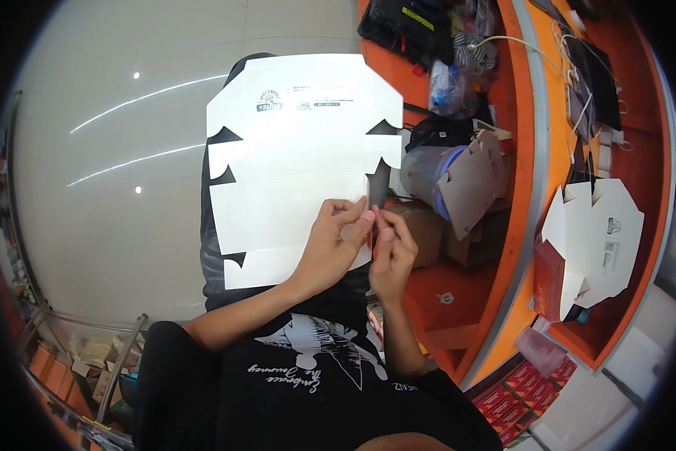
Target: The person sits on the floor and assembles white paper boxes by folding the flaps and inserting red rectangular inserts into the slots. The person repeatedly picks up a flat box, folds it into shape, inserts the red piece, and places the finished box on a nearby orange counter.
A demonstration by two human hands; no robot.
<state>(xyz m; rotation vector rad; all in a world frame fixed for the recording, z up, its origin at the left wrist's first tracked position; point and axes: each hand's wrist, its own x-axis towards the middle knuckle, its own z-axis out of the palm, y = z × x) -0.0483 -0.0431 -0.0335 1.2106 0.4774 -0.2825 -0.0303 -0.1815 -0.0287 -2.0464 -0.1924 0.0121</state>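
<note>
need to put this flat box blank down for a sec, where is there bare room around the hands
Bare room: the pale tiled floor left of the white box blank the left hand and right hand pinch. A smaller bare strip lies on the lower orange shelf. Crowded: the shelf's far end with black bags, and the orange counter under another blank.
</note>
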